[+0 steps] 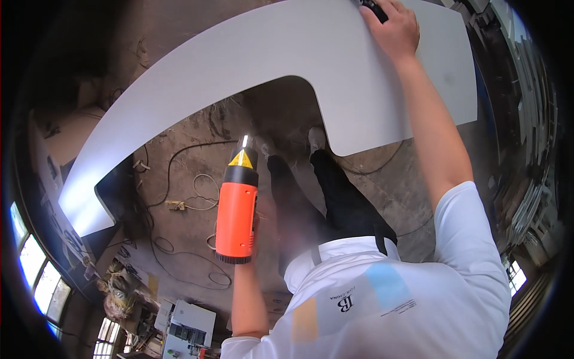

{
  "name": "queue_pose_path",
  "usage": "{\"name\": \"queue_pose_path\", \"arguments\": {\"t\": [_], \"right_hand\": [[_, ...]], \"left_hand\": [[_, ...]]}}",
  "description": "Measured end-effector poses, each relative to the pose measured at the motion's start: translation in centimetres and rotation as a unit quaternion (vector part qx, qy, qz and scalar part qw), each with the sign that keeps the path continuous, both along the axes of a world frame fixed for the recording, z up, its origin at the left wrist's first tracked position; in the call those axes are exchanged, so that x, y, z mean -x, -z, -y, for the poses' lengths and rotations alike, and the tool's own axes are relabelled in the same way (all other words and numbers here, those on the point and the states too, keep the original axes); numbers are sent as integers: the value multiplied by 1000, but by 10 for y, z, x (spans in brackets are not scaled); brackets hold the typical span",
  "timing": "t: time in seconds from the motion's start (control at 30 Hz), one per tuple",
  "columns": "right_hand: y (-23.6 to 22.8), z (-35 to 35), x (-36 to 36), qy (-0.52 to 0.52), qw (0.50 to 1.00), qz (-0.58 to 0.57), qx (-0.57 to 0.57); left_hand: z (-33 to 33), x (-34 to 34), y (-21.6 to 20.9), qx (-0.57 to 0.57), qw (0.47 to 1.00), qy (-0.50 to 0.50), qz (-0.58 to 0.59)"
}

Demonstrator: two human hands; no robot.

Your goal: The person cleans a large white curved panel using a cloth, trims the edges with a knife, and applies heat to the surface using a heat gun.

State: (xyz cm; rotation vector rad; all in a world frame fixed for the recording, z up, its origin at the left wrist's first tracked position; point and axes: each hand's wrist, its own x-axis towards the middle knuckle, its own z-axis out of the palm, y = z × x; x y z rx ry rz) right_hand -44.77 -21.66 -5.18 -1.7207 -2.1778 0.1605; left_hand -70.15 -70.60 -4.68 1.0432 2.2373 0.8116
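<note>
An orange heat gun [235, 221] with a black collar and a metal nozzle is held upright in my left hand [255, 246]. Most of that hand is hidden behind the gun's body. The nozzle points up toward the inner edge of a large white curved panel [239, 66], apart from it in this view. At the panel's far right part, my right hand [399, 30] is closed around a small black hand tool [375, 9]. That tool's front end lies at the frame's upper rim, so its exact kind is unclear.
Dark cables [170, 173] loop over the brown floor left of my legs, beside a yellowish plug or socket [175, 205]. Stacked long strips [529, 197] line the right side. A white box-shaped machine [190, 326] and wrapped bundles [119, 299] stand at lower left.
</note>
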Motion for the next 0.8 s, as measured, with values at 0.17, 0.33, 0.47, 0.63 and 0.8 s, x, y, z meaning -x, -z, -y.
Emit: {"name": "queue_pose_path", "arguments": {"t": [0.17,0.33,0.47,0.63,0.8], "right_hand": [[12,18,5,-3,982,-45,-186],[25,97,-3,-13,973,-131,-191],[22,160,0,-5,990,-132,-57],[23,181,11,9,991,-125,-53],[24,177,14,28,987,-139,-69]], "left_hand": [[-2,13,19,91,988,-7,122],[-23,32,14,73,983,30,167],[-88,44,-19,28,980,153,123],[-105,80,-29,42,957,288,-19],[-108,101,-18,139,937,308,86]]}}
